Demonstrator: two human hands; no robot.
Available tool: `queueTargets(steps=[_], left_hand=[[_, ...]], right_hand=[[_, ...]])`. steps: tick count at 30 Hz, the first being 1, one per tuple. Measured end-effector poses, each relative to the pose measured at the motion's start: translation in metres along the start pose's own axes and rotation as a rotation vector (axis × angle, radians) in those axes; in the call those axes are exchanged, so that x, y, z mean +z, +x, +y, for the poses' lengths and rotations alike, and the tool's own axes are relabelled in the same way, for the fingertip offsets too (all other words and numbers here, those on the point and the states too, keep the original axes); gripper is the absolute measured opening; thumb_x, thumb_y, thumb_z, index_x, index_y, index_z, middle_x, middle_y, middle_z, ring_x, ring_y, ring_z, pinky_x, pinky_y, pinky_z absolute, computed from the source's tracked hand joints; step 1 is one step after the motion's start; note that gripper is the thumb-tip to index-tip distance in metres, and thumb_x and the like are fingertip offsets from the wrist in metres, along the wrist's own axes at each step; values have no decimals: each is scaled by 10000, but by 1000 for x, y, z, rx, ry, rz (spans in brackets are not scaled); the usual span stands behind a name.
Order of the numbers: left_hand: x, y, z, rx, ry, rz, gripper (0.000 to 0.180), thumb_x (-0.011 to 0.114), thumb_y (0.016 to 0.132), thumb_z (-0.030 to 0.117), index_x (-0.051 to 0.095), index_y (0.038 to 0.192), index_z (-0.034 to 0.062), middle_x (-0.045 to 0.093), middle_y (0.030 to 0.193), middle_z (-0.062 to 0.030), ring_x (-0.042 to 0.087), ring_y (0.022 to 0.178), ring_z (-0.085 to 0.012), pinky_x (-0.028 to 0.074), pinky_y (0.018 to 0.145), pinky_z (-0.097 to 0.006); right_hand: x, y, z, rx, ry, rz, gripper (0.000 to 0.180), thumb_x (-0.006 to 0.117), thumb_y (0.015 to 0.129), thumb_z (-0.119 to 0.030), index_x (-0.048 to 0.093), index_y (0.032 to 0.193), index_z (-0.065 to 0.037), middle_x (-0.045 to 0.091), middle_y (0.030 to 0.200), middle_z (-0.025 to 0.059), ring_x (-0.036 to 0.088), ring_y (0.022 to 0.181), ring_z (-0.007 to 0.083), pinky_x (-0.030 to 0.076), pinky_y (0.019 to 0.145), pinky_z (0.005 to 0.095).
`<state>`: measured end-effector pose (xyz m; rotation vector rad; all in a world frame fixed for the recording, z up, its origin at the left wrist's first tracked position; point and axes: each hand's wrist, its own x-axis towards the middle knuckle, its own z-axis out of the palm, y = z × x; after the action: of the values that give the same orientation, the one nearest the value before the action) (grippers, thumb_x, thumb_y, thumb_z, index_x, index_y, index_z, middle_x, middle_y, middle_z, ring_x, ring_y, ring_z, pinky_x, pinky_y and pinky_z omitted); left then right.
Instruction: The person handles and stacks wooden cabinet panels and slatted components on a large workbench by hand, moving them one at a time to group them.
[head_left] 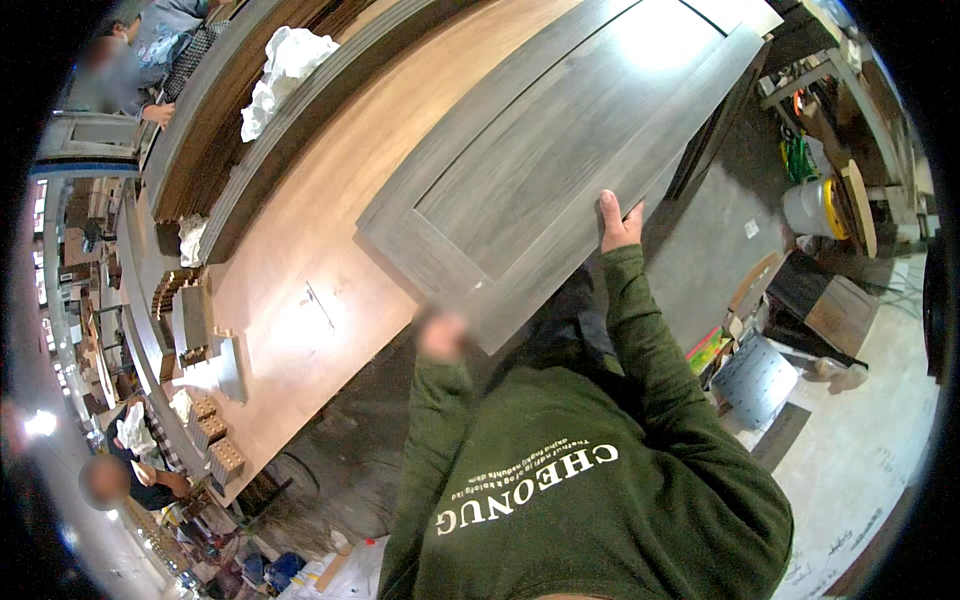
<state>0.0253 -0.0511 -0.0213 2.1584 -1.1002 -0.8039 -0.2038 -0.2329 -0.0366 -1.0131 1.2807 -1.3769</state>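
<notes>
Grey-stained cabinet door [560,150] overhangs the wooden table [300,270], right hand [620,225] fingers clamped on its edge, left hand [442,337] blurred, grip unclear; it could tip or slip.

My left hand [441,336] is a blur at the near corner of the grey cabinet door [560,150], so I cannot tell its grip. My right hand [619,222] shows only a thumb and knuckles; the fingers hide beneath the panel's edge. The door's far end runs out of view.
</notes>
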Motion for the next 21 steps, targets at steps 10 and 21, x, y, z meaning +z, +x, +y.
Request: queueTargets(steps=[10,21], left_hand=[[-22,-34,46,-16,11,174,206,542,767,213,562,875,39,584,872,-126,572,783,-256,463,645,-363],[-2,2,21,-231,-55,143,245,537,779,193,557,967,37,585,883,-110,570,760,-232,459,647,-332]], right_hand=[[-2,0,6,50,93,7,549,628,828,-263,375,1209,41,512,1106,122,497,979,193,403,869,309],[0,-1,0,58,86,-36,572,631,831,-294,373,1231,23,492,1131,101,487,1001,173,408,873,298]])
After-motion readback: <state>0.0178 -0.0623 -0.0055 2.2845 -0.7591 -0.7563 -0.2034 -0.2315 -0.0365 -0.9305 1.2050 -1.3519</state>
